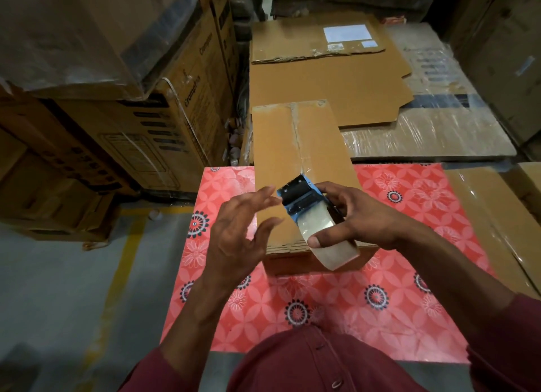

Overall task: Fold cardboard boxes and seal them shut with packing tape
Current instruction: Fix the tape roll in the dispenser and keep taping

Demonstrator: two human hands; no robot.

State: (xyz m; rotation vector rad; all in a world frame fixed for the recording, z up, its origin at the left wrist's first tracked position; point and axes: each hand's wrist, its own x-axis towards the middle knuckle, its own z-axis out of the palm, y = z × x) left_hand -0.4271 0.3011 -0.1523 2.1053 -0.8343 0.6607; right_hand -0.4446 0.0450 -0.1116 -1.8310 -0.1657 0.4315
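Head view: low in the frame we see a maroon sleeve (503,342) and the red floral surface (322,312). At centre our right hand (366,218) grips the blue tape dispenser (304,201) around its clear tape roll (328,233), held over the near end of the cardboard box (275,157). Our left hand (234,230) hovers just beside it, fingers spread, holding nothing. Beyond, in the upper middle, flattened cardboard sheets (330,87) lie stacked; printed cartons (164,122) fill the upper left.
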